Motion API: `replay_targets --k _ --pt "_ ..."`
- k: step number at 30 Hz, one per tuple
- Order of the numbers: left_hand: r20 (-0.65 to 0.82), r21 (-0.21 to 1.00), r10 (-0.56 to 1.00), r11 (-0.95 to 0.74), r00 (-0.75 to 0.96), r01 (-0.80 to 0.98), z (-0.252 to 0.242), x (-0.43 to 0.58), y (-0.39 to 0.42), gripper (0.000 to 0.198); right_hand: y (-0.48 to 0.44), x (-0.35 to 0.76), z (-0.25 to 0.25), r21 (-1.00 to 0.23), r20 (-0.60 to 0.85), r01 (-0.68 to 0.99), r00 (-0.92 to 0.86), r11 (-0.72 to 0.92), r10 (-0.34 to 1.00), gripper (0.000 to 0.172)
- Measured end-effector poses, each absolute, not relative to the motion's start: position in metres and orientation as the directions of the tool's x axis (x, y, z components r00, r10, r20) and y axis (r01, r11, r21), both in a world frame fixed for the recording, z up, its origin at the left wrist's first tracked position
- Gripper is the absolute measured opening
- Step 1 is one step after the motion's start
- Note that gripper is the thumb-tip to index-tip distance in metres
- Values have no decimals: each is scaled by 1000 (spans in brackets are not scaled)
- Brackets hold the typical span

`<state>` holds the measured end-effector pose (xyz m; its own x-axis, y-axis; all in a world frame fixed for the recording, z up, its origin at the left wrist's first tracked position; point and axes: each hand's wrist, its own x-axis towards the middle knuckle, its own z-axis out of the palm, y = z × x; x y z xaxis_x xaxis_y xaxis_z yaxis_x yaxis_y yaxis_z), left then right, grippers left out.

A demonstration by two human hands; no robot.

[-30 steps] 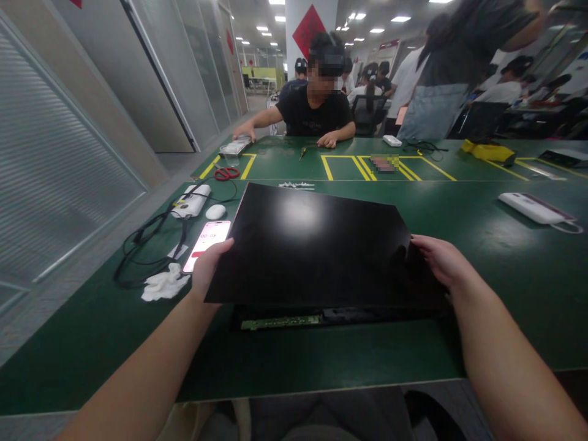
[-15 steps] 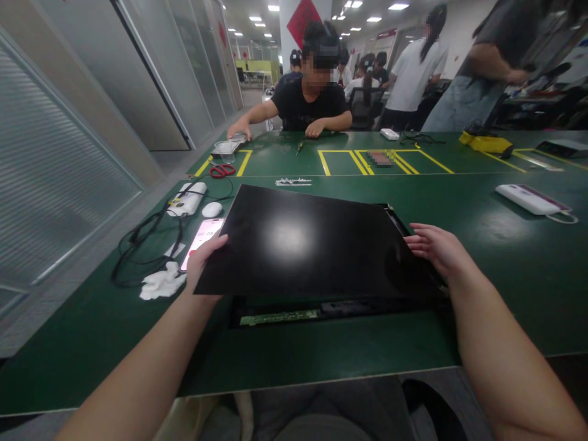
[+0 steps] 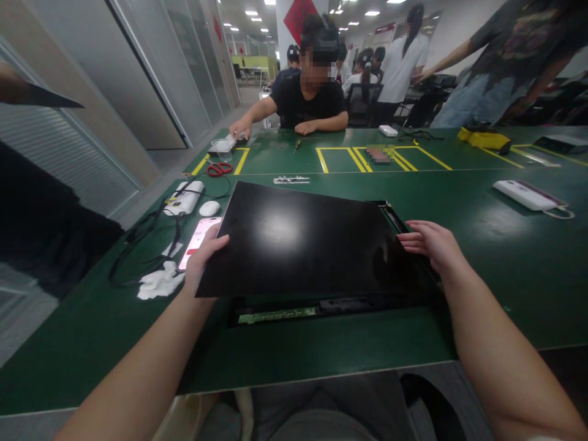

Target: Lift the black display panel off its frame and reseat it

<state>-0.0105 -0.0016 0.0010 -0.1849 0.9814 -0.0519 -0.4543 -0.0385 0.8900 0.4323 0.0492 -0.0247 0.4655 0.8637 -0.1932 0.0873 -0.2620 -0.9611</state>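
Note:
A black glossy display panel (image 3: pixel 307 251) lies tilted above a dark shallow frame (image 3: pixel 362 306), its left side raised. My left hand (image 3: pixel 199 263) is closed on the panel's left edge, the thumb on top and the fingers underneath, mostly hidden. At the right edge my right hand (image 3: pixel 432 245) has its fingers stretched out, their tips touching or very near the panel and frame. A green circuit board strip (image 3: pixel 278 315) shows in the frame below the panel's near edge.
Left of the panel are a phone (image 3: pixel 198 242), crumpled tissue (image 3: pixel 160 282), black cables (image 3: pixel 177 229), a white mouse-shaped object (image 3: pixel 210 209) and red-handled scissors (image 3: pixel 219 169). A white power bank-like device (image 3: pixel 528 196) lies right. A co-worker (image 3: pixel 310 92) sits opposite; another person (image 3: pixel 41 208) stands at left.
The panel and both hands stay almost in place; the view has shifted slightly. A person has come into view at the left, and the person at the back right has moved.

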Motion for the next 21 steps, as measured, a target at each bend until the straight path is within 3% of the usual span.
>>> replay_targets --k 5,9,14,21 --pt "7 898 955 -137 -298 -418 11 2 -8 9 50 430 -24 -959 -213 69 464 -275 860 18" --pt "28 909 952 -151 -303 -389 11 2 -10 19 49 433 -23 -961 -210 59 476 -269 854 20" --pt "8 920 987 -70 -161 -386 -3 -11 -1 31 49 435 -23 -966 -196 53 494 -254 847 19" --pt "-24 954 984 -29 -174 -298 -17 -22 17 44 49 439 -26 -968 -157 89 519 -236 840 13"
